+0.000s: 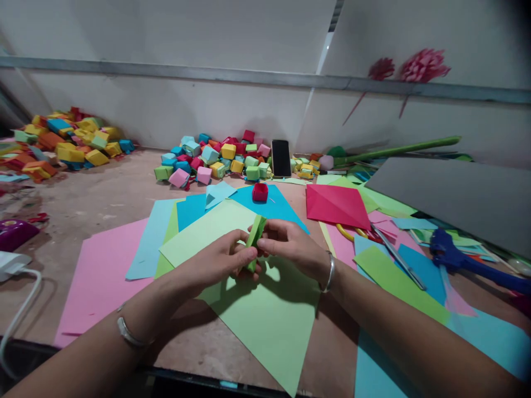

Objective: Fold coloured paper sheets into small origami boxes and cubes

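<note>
A folded strip of green paper is held upright between both hands, over a pale green sheet. My left hand grips its lower part, thumb on the near side. From the right, my right hand pinches the same strip, its thumb and fingers closed on the edge. Part of the strip is hidden behind the fingers. Just beyond the hands, a small red open paper box sits on a blue sheet.
Paper cubes lie heaped at the back, with another heap at far left. A phone leans by the wall. On the right are a red folded paper, a silver pen-like tool and a blue glue gun.
</note>
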`<action>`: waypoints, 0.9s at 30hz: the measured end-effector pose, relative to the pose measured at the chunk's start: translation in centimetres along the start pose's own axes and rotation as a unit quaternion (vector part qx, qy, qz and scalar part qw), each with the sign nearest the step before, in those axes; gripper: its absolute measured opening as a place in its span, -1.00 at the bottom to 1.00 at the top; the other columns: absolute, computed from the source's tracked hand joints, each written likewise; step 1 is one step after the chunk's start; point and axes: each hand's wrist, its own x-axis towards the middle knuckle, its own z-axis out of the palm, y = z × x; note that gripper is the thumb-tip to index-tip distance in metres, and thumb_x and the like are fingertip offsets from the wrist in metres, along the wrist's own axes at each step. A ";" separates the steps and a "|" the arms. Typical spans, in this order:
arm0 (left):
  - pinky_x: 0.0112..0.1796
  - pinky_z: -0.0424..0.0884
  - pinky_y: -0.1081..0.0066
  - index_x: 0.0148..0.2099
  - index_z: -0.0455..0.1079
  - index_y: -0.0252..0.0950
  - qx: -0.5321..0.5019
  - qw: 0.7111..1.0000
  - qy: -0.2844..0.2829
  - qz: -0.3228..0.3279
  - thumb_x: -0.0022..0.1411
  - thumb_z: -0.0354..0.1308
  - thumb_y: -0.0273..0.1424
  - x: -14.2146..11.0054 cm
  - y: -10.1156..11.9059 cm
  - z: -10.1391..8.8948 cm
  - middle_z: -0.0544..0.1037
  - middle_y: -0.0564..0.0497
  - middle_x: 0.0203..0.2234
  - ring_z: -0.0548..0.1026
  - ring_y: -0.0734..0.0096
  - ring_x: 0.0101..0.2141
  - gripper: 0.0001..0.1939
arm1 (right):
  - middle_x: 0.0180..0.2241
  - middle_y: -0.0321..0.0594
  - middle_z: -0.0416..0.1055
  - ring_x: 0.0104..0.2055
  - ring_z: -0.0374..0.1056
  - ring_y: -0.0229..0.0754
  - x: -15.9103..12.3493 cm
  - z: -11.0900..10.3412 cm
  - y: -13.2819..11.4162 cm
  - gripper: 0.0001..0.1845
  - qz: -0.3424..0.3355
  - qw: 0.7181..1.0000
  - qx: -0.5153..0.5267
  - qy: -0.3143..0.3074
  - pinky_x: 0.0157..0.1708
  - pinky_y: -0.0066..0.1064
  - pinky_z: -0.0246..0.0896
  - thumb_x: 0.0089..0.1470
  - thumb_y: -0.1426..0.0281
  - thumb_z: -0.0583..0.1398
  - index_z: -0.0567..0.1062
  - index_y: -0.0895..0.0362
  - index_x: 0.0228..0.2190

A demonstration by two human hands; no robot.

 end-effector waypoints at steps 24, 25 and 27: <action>-0.28 0.38 0.37 -0.07 0.37 -0.30 0.022 0.990 0.132 0.044 0.13 0.23 -0.11 -0.1 -0.3 0.5 0.51 -0.07 -0.25 0.47 0.24 -0.23 -0.57 | -0.60 -0.35 0.26 -0.53 0.15 -0.28 -0.8 2.6 0.0 -0.82 -0.036 0.941 -0.294 0.163 -0.57 -0.44 0.03 -0.04 0.32 0.18 0.31 0.11 -0.56; -0.27 0.38 0.37 -0.09 0.38 -0.30 0.024 0.988 0.142 0.052 0.13 0.23 -0.11 0.0 -0.3 0.5 0.51 -0.07 -0.25 0.47 0.24 -0.22 -0.58 | -0.59 -0.35 0.27 -0.53 0.16 -0.28 -0.8 2.5 0.0 -0.83 -0.036 0.942 -0.289 0.168 -0.57 -0.44 0.05 -0.04 0.33 0.18 0.31 0.11 -0.55; -0.28 0.38 0.37 -0.08 0.39 -0.30 -0.020 0.988 0.144 0.058 0.17 0.18 -0.12 0.1 -0.1 0.3 0.54 -0.06 -0.25 0.49 0.26 -0.25 -0.60 | -0.54 -0.32 0.34 -0.50 0.24 -0.26 -0.7 2.2 0.1 -0.88 -0.030 0.947 -0.258 0.190 -0.53 -0.44 0.13 -0.04 0.34 0.18 0.36 0.13 -0.50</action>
